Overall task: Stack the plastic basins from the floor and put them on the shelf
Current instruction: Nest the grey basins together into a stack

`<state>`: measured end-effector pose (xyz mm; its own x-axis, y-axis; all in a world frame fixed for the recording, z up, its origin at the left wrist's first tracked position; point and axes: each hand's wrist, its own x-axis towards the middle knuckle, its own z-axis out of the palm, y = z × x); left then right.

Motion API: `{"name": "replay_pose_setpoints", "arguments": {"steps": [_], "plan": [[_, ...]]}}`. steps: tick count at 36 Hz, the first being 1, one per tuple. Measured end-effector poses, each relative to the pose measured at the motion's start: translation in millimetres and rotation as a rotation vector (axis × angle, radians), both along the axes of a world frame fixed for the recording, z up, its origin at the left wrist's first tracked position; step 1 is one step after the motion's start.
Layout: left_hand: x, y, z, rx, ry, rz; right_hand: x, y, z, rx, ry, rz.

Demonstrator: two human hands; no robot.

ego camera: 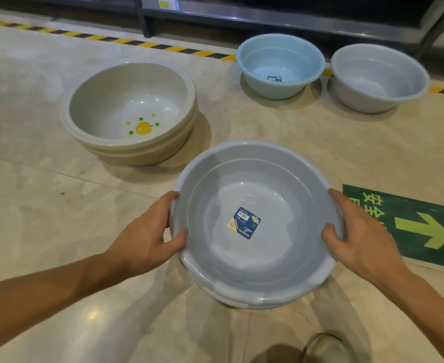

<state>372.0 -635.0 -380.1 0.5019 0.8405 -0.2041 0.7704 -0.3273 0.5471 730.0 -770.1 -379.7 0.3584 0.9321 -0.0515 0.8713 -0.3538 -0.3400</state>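
1. Held load: a grey basin stack (257, 224) is carried near centre, above the floor (32, 205). At least two nested rims show at its near edge.
2. Grip state: the left hand (147, 231) and right hand (359, 231) are each closed on opposite sides of the top rim, thumbs inside.
3. Remaining items: a beige basin stack (130, 111) sits far left; a blue basin (279, 64) and a grey basin (379, 77) sit far right, just beside each other, below the shelf (281, 19).
4. Risk: the hands appear to clamp the top rim only. A loosely nested lower basin could slip out and drop.
5. Risk: tilting during transfer could shift the load sideways.
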Motion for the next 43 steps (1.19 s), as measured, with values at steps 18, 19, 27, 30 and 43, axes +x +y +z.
{"name": "replay_pose_setpoints", "arguments": {"steps": [18,19,27,30,43], "plan": [[-1.0,-15.4,-21.7,-0.038,0.068,0.03,-5.2,-1.7,-22.9,-0.077,-0.059,0.012],[-0.3,-16.0,-20.8,-0.034,0.072,0.03,-5.4,-1.9,-23.1,-0.077,-0.068,0.011],[-1.5,-16.2,-20.4,-0.008,0.131,0.021,-5.5,-0.9,-22.3,-0.118,-0.116,0.019],[-1.9,-14.5,-20.8,0.061,0.163,0.015,-6.7,0.3,-17.9,-0.139,-0.166,0.02],[24.4,43.6,25.0,0.472,0.269,-0.227,-0.9,53.8,34.5,-0.177,-0.343,0.091]]}}
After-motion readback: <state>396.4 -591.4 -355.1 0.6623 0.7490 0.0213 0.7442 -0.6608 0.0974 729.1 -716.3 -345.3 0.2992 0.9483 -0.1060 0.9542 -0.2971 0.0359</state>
